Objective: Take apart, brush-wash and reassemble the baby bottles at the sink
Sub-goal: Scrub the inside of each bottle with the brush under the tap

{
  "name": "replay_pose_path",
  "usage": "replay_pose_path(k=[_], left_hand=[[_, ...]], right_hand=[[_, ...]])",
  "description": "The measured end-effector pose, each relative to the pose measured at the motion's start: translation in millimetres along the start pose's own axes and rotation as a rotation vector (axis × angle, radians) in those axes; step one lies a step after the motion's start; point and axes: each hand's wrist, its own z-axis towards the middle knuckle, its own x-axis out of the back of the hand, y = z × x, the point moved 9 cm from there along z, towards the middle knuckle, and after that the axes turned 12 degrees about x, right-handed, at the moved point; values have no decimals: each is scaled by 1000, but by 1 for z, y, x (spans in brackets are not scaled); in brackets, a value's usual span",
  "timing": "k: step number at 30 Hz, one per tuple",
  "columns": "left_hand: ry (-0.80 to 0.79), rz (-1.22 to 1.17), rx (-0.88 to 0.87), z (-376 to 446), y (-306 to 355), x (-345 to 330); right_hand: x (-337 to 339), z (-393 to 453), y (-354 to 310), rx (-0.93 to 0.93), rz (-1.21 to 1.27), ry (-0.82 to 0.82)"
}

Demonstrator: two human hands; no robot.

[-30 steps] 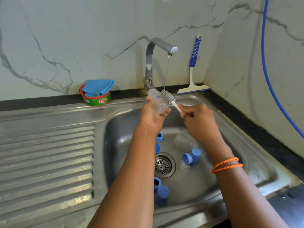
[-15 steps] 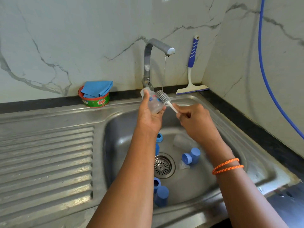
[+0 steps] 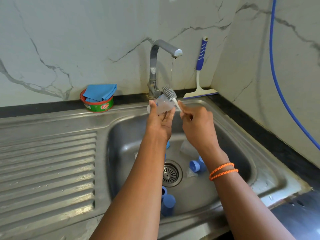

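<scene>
My left hand [image 3: 160, 118] holds a clear baby bottle body [image 3: 162, 105] on its side above the sink, thumb on one side and fingers under it. My right hand [image 3: 197, 125] pinches the white handle of a grey bottle brush [image 3: 169, 93], whose bristle head sits against the bottle's upper end under the thin stream from the tap [image 3: 155, 66]. Blue bottle parts lie in the basin: caps [image 3: 197, 166] right of the drain, more caps [image 3: 167, 201] at the front, a ring [image 3: 168, 144] behind my left arm. A clear bottle [image 3: 187, 148] lies partly hidden by my right wrist.
The steel sink [image 3: 242, 144] has a ribbed drainboard [image 3: 46, 170] on its left and a drain [image 3: 170, 173] in the middle. A green soap tub with a blue cloth [image 3: 97, 99] stands at the back edge. A blue-handled squeegee [image 3: 200, 70] leans in the corner. A blue hose [image 3: 277, 66] hangs at right.
The brush head has moved up and left along the bottle, staying under the running water. My left hand has turned the bottle a little.
</scene>
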Motion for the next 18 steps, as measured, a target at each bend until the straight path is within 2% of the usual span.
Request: replay_pose_path(k=[5,9,13,18], left_hand=[[7,-133,-58,-1,11,5],[-33,-92,-50,-2,8,0],[-56,-63,-9,-3,1,-4],[-35,-171,-31,-1,11,3]], right_hand=[[-4,-4,6,10,-20,-65],[-2,-2,17,-45,-66,-13],[1,3,5,11,-80,29],[-3,-5,6,41,-76,-59]])
